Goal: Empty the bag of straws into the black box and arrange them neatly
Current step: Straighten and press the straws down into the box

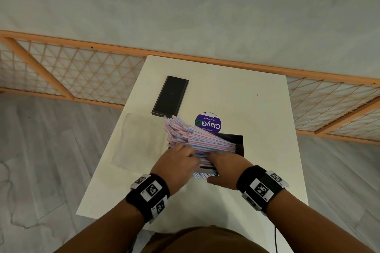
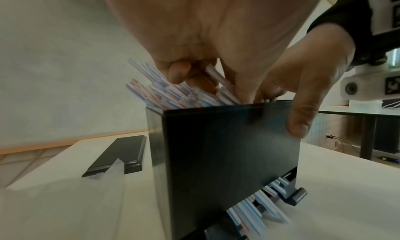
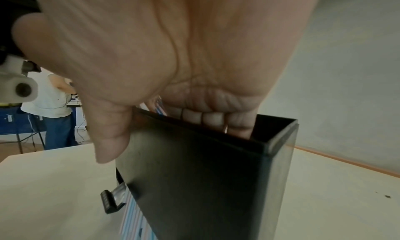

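Black box (image 1: 239, 144) upright on table, top open. Striped pink/blue-white straws (image 1: 191, 135) piled in it, fanned and leaning left, ends sticking above the rim; some poke out the bottom slot. Clear bag (image 1: 136, 139), apparently empty, lies flat just left of box.

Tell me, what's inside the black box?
Striped straws fill the black box, leaning out over its top rim. The right hand's fingers reach inside too. Some straws show at the slot below. The bottom is hidden.
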Action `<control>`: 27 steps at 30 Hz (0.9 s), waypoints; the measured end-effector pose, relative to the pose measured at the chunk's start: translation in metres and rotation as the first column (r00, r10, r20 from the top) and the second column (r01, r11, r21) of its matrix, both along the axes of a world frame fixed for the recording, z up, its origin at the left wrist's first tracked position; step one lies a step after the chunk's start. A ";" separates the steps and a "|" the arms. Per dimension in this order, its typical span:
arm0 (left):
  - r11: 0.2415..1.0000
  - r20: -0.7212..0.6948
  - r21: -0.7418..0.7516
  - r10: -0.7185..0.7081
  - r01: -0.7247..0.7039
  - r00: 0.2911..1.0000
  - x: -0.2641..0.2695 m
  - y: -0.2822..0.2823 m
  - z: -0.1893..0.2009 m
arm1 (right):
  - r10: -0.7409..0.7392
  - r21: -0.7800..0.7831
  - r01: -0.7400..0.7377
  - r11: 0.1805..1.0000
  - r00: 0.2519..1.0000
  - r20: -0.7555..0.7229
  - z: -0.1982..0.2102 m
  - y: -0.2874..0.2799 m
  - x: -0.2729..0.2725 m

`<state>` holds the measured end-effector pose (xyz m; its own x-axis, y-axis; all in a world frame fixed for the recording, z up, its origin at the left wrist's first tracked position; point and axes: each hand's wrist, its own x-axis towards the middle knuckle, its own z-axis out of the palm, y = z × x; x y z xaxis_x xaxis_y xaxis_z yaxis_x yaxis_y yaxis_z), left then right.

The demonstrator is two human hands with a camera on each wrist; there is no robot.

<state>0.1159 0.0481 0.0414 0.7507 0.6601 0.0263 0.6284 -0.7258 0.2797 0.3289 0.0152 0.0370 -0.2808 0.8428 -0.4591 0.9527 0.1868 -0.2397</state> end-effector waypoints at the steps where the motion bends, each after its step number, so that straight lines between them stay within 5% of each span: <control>1: 1.000 -0.033 0.021 0.008 -0.008 0.999 0.000 0.002 -0.002 | -0.007 -0.013 0.007 1.000 1.000 0.008 -0.002 0.001 0.000; 9: 0.993 -0.068 0.076 0.093 -0.088 0.993 -0.006 0.005 -0.007 | -0.054 -0.064 0.058 0.996 0.996 0.067 -0.015 0.007 -0.002; 17: 0.989 -0.128 0.056 0.143 -0.137 0.981 -0.007 0.004 -0.012 | -0.039 0.136 0.026 0.990 0.995 0.088 -0.017 0.003 -0.004; 27: 0.982 0.005 0.044 0.185 -0.185 0.983 -0.013 0.004 -0.009 | -0.066 0.208 0.058 0.976 0.997 0.031 -0.005 -0.006 0.006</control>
